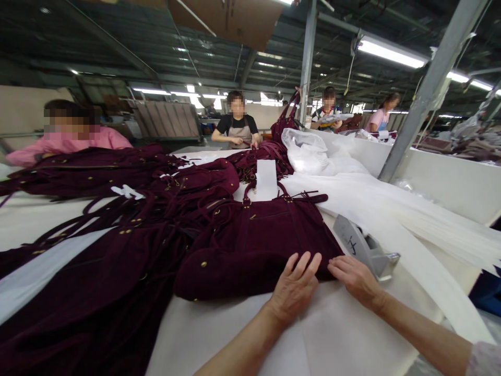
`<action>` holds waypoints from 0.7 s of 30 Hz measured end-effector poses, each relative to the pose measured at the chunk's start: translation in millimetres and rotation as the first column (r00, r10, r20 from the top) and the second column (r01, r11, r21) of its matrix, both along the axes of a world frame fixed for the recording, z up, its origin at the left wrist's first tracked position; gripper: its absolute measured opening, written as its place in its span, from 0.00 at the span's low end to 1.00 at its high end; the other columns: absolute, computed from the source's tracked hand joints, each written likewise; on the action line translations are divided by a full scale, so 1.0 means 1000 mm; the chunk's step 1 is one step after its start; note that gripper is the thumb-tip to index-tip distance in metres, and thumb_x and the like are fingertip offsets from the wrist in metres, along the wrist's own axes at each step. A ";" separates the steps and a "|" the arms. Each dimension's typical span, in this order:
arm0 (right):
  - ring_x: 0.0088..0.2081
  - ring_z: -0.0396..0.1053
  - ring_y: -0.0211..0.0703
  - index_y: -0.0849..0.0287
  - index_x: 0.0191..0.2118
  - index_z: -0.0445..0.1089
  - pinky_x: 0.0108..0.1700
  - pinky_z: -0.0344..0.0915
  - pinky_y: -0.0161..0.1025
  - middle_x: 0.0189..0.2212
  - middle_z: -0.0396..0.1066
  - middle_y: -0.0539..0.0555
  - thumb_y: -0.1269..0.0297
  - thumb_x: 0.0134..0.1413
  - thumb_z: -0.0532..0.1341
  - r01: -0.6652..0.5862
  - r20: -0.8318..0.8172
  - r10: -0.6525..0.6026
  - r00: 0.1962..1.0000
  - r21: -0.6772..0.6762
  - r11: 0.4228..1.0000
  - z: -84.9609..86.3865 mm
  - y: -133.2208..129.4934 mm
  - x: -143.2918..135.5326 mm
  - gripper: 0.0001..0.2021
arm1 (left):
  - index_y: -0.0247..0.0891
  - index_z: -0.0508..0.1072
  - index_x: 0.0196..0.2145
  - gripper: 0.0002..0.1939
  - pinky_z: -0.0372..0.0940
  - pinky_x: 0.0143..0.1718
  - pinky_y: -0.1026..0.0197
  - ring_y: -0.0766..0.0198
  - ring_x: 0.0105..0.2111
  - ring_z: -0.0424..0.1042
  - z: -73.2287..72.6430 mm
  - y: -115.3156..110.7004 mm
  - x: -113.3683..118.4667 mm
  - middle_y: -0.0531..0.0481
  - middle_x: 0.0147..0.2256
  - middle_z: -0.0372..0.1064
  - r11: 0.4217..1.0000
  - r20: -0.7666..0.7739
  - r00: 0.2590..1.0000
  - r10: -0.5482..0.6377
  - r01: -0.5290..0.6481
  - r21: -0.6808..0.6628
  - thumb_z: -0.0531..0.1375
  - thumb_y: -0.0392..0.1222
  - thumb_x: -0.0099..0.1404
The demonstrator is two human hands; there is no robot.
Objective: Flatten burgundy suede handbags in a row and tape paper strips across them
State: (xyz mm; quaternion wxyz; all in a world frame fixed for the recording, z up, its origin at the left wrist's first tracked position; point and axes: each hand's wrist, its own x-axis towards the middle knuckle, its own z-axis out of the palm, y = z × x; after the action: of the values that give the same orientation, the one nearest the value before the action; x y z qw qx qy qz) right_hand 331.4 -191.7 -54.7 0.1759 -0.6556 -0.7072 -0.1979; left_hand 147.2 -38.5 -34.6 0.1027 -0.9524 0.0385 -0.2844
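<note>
Burgundy suede handbag (254,240) lies flat at table's near centre, unwrapped. Left hand (294,288) open, fingers spread on its near edge; right hand (354,279) open, touching the bag's near right corner (nothing grasped). Handbag pile (117,219) waits left.

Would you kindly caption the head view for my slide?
Both hands, left hand and right hand, rest flat at a burgundy suede handbag's lower edge on the white worktable.
</note>
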 end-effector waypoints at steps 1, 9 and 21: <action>0.47 0.68 0.46 0.57 0.47 0.70 0.52 0.66 0.45 0.41 0.72 0.57 0.73 0.63 0.50 -0.002 -0.037 0.002 0.999 -0.014 1.000 0.002 -0.001 0.001 0.14 | 0.39 0.70 0.37 0.07 0.53 0.55 0.49 0.56 0.52 0.60 0.000 0.000 0.001 0.48 0.55 0.62 1.000 -0.011 1.000 0.001 -0.001 -0.016 0.52 0.36 0.69; 0.54 0.63 0.48 0.54 0.61 0.56 0.56 0.64 0.47 0.53 0.61 0.58 0.76 0.52 0.54 0.174 -0.302 -0.201 0.932 -0.113 0.978 0.027 -0.001 0.018 0.29 | 0.37 0.67 0.30 0.08 0.58 0.38 0.57 0.61 0.36 0.61 -0.002 0.005 0.009 0.47 0.38 0.64 0.990 -0.098 0.995 -0.017 0.004 -0.138 0.53 0.36 0.68; 0.39 0.68 0.46 0.57 0.41 0.68 0.43 0.65 0.42 0.37 0.70 0.55 0.77 0.53 0.52 0.160 -0.132 -0.186 0.974 -0.182 0.970 0.030 -0.014 0.015 0.13 | 0.38 0.68 0.37 0.07 0.57 0.39 0.57 0.61 0.35 0.61 0.000 0.000 0.006 0.48 0.39 0.64 0.982 -0.129 0.991 0.039 -0.062 -0.176 0.51 0.36 0.69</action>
State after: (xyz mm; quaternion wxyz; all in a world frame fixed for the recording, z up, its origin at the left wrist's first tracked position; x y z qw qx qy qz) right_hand 346.8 -205.3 -24.7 0.1534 -0.7403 -0.6464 -0.1024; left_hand 153.3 -38.4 -34.2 0.0209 -0.9745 -0.0051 -0.2236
